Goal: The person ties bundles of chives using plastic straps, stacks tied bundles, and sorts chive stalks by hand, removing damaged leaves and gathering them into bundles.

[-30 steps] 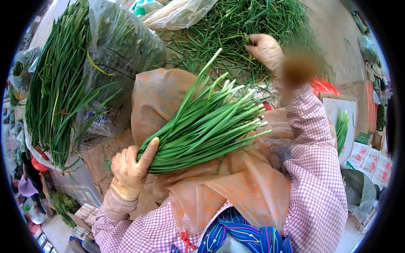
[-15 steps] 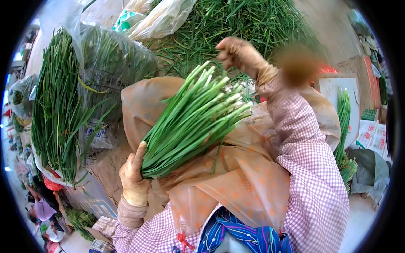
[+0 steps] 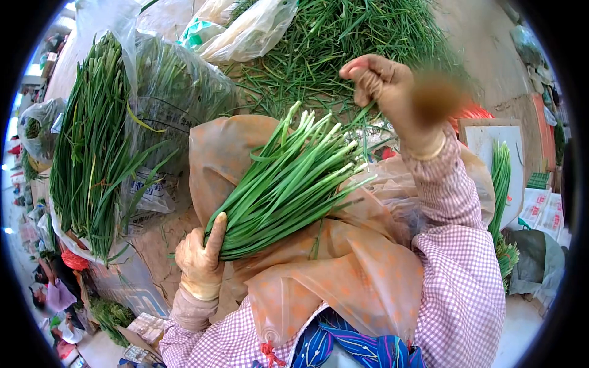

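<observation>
My left hand (image 3: pixel 201 257), in a thin glove, is closed round the leafy lower-left end of a bundle of long green stalks (image 3: pixel 282 190). The bundle lies across the orange-spotted apron (image 3: pixel 343 270), its pale ends pointing up and right. My right hand (image 3: pixel 381 83), also gloved, is raised above and right of those pale ends, apart from the bundle. Its fingers are curled, with a few thin green blades hanging just below them. Behind my right hand spreads a heap of loose green blades (image 3: pixel 343 37).
A large bunch of green stalks (image 3: pixel 92 153) stands at the left beside a clear plastic bag (image 3: pixel 178 92). Another plastic bag (image 3: pixel 251 30) lies at the top. On the right, more stalks (image 3: pixel 500 184) rest against a white board (image 3: pixel 512 132). People are at the far lower left.
My right hand went from the loose heap to near the bundle's pale ends, then back up and right. My left hand kept hold of the bundle, which tilted up and then settled lower.
</observation>
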Demonstrator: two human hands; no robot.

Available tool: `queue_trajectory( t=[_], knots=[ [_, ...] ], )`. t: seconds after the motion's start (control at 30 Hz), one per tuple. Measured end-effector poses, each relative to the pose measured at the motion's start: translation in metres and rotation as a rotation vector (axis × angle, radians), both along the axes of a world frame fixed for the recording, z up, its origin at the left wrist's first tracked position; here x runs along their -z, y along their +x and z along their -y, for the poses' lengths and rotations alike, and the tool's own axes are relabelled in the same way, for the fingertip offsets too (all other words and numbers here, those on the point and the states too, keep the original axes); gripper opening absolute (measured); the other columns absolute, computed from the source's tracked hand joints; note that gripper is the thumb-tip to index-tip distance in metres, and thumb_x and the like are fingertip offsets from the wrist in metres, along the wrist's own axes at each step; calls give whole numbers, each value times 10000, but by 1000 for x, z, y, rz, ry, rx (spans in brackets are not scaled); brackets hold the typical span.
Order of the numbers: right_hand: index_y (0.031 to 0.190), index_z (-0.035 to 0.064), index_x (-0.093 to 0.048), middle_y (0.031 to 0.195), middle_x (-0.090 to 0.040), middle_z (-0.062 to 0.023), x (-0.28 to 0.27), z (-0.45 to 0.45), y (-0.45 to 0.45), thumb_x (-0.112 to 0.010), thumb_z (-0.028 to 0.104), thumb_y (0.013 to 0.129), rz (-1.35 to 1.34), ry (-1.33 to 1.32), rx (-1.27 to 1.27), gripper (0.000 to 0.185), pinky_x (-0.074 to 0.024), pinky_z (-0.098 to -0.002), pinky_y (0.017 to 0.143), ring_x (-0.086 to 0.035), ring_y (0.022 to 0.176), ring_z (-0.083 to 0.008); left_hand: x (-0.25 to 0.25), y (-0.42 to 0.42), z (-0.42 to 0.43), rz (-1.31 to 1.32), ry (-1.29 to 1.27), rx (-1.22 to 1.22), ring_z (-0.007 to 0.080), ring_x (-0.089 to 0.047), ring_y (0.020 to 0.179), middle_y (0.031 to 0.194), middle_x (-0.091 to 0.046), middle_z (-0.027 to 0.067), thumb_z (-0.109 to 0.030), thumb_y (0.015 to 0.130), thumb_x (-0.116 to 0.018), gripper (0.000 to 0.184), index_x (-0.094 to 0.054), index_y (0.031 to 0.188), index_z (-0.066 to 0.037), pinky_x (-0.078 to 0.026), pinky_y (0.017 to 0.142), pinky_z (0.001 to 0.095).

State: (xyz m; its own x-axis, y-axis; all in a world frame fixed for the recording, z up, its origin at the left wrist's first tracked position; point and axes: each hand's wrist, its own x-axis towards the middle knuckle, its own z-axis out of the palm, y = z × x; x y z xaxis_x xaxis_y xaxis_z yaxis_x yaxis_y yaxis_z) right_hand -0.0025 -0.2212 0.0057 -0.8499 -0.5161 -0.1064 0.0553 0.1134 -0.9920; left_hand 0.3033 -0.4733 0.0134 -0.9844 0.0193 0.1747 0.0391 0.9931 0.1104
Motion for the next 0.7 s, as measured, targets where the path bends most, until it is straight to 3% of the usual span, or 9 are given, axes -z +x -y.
queue_trajectory(
  t=[0.07, 0.1, 0.17, 0.2, 0.23, 0.3, 0.43, 0.63, 0.7],
  knots=[
    [974, 35, -677, 717, -614, -38, -4, 14, 17, -612, 168, 910, -79, -94, -193, 162, -465, -231, 607, -562, 680, -94, 1, -3, 1, -14, -24, 1, 218, -500, 563, 704, -468, 59, -78, 703, -639, 646, -522, 1328, -189, -409, 487, 343],
    [956, 50, -698, 732, -635, -87, -10, 16, 16, -596, 298, 916, -385, 134, -314, 271, -501, -308, 679, -605, 701, -189, 0, -4, 1, -16, -36, 13, 214, -499, 562, 702, -466, 55, -81, 708, -634, 639, -523, 1327, -193, -408, 486, 342],
    [937, 46, -709, 802, -658, -145, -3, 34, 12, -585, 467, 877, -580, 418, -514, 443, -505, -374, 748, -639, 785, -278, 0, -5, 1, -16, -49, 24, 211, -497, 561, 700, -464, 52, -83, 714, -629, 632, -524, 1327, -197, -406, 485, 341],
    [966, 39, -703, 869, -663, -139, -16, 46, 17, -612, 386, 869, -440, 618, -632, 371, -501, -383, 746, -634, 811, -291, 0, -5, 2, -11, -68, 31, 208, -497, 560, 698, -463, 51, -86, 716, -628, 629, -525, 1326, -200, -405, 483, 341],
    [973, 45, -702, 874, -678, -122, -18, 58, 21, -652, 394, 836, -287, 734, -701, 378, -498, -376, 746, -645, 803, -254, 0, -5, 3, -5, -87, 37, 206, -496, 559, 697, -461, 49, -89, 718, -628, 627, -525, 1326, -203, -403, 480, 340],
    [985, 35, -696, 859, -685, -105, -1, 73, 29, -666, 338, 832, -198, 596, -726, 340, -526, -340, 673, -653, 739, -206, -5, -3, 3, 27, -84, 32, 229, -512, 577, 712, -485, 60, -69, 688, -639, 654, -526, 1323, -178, -415, 501, 345],
    [939, 37, -694, 785, -678, -47, 3, 79, 33, -663, 200, 831, 233, 474, -471, 197, -536, -252, 514, -627, 640, -118, -2, 1, 5, 34, -23, 11, 256, -529, 595, 728, -508, 74, -43, 655, -649, 690, -523, 1324, -154, -428, 523, 352],
    [931, 95, -717, 822, -683, -22, 29, 66, 17, -674, 387, 808, 365, 258, -627, 320, -491, -258, 692, -623, 755, -107, 2, -1, 3, 20, 0, 17, 265, -530, 597, 750, -508, 90, -34, 666, -650, 697, -505, 1339, -141, -427, 526, 362],
    [964, 104, -725, 821, -662, -3, 3, 72, 25, -633, 373, 847, 136, 507, -672, 308, -483, -242, 692, -592, 763, -83, 0, -1, 3, 25, -13, 22, 265, -531, 599, 756, -509, 92, -29, 669, -650, 698, -501, 1342, -137, -429, 531, 361]
  ],
)
